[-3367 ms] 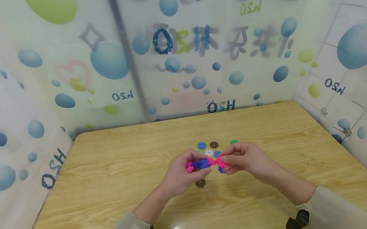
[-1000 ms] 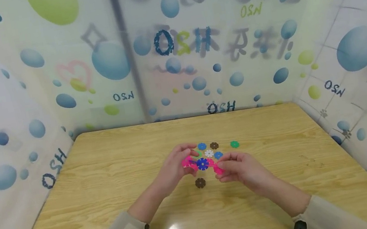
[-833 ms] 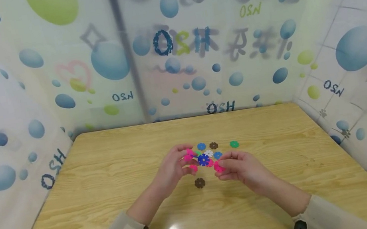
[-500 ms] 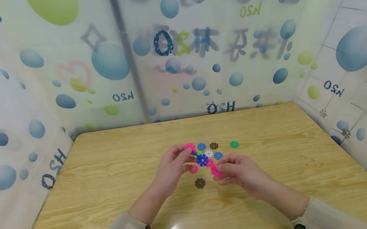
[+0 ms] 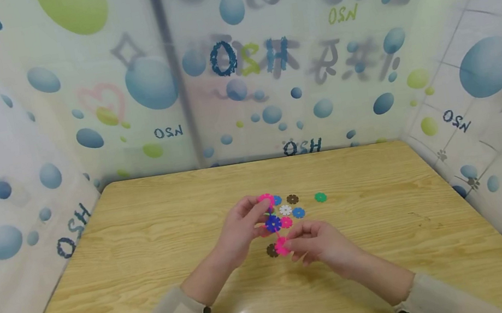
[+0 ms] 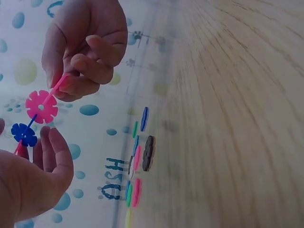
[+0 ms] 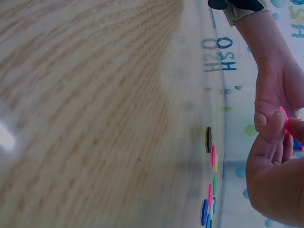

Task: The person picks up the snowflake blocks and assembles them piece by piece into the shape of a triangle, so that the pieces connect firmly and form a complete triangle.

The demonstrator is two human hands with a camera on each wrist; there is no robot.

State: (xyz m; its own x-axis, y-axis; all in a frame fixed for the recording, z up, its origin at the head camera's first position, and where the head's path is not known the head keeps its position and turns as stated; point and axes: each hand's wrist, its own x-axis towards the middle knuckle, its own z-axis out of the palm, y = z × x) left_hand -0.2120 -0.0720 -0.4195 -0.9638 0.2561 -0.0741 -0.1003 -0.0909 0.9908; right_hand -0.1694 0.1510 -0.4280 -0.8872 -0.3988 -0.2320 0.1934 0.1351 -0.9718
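Observation:
My two hands hold a chain of notched plastic snowflake discs, pink and blue, slotted together above the table. My left hand [image 5: 239, 233] pinches a pink disc [image 5: 266, 199] at the chain's far end. A dark blue disc [image 5: 273, 223] sits in the middle. At the near end, my right hand [image 5: 326, 249] pinches another pink disc [image 5: 281, 246] between thumb and fingers. In the left wrist view, a pink disc [image 6: 42, 107] faces the camera, joined to blue ones. My left fingers hide part of the chain.
Loose discs lie behind and under the hands: white [image 5: 286, 210], light blue [image 5: 298, 213], brown [image 5: 292, 199], green [image 5: 320, 197] and pink [image 5: 286, 222]. Another brown disc [image 5: 272, 251] lies nearer. The wooden table [image 5: 165, 209] is walled by printed curtains [image 5: 295, 60].
The chain has turned from lying crosswise to running away from me. My right hand has come nearer and leftward with its end, while the left has shifted its hold on the far end.

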